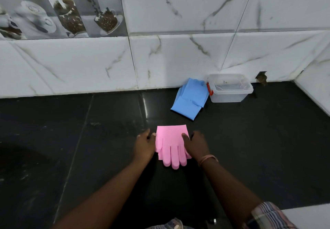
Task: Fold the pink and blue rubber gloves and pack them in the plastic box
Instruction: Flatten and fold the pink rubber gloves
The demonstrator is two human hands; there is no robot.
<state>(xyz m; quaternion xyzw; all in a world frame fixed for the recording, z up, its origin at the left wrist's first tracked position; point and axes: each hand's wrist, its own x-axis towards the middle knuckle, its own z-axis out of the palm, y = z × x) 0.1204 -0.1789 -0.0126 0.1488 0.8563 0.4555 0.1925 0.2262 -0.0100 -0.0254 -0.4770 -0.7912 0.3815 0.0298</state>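
Observation:
The pink gloves (pixel 171 142) lie stacked and folded on the black counter, cuff end away from me and fingers pointing toward me. My left hand (pixel 144 143) holds their left edge, thumb on top. My right hand (pixel 196 144) holds the right edge, thumb lying on the pink rubber. The blue gloves (pixel 190 100) lie farther back, leaning against the wall and the box. The clear plastic box (pixel 230 94) with a red latch stands open against the wall at the back right.
The white marble-tile wall (pixel 160 64) runs along the back of the black counter (pixel 89 130), and a side wall closes the right. A dark hole (pixel 261 78) shows in the wall behind the box.

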